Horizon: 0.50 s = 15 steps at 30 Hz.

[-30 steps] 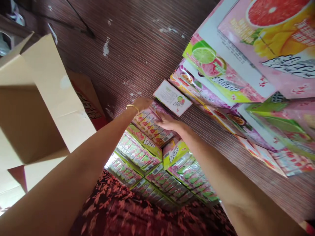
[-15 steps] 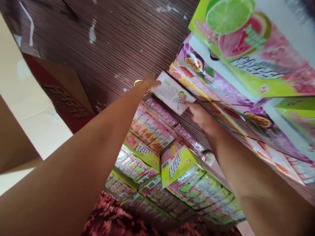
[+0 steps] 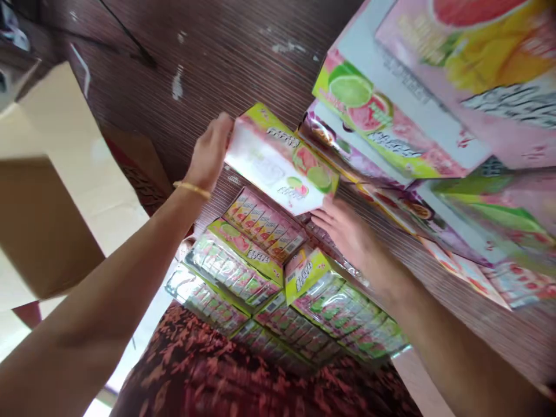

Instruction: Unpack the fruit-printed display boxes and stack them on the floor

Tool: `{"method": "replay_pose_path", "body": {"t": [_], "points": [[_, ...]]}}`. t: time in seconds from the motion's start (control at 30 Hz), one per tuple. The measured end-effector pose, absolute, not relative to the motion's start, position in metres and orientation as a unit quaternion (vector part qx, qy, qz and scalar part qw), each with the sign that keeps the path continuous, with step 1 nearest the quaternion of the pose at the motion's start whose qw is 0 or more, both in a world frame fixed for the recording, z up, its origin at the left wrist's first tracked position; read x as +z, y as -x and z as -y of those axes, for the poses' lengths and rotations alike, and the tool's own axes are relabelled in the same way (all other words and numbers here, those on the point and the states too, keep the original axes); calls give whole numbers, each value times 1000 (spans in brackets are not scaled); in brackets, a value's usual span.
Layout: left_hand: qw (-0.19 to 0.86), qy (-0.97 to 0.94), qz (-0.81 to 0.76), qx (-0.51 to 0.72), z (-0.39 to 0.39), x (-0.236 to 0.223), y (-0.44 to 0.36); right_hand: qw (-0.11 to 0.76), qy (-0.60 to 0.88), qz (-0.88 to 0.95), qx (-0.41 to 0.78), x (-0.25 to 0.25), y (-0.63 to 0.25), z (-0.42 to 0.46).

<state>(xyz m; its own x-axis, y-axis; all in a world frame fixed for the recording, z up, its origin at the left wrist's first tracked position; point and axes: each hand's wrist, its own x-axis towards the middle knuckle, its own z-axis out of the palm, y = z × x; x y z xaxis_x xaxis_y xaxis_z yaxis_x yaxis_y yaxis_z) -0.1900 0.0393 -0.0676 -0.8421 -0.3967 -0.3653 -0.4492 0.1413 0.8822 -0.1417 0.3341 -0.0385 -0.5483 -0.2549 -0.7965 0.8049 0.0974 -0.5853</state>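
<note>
Both of my hands grip a green and pink drink carton pack, lifted off the dark striped floor. My left hand, with a gold bangle at the wrist, clasps its left end. Under its right corner my right hand supports and grips it with curled fingers. Just below the pack lie several shrink-wrapped trays of small drink cartons, stacked side by side.
Large colourful drink boxes are piled along the right. An open brown cardboard box stands at the left. A red patterned cloth covers my lap at the bottom. The dark striped floor shows behind.
The pack, first lying flat on the floor, has been taken by both hands and lifted up and tilted toward me. My left hand moved up and left.
</note>
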Motion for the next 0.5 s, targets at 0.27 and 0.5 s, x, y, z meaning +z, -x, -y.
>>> {"method": "replay_pose_path", "body": {"t": [0.27,0.5], "points": [[143,358,-671,633,-24,-25,82,477,151,-825,-264,32,70,-348],[201,281,-706,618,-24,-47,77,408,147,-888,-154,21,105,-327]]}}
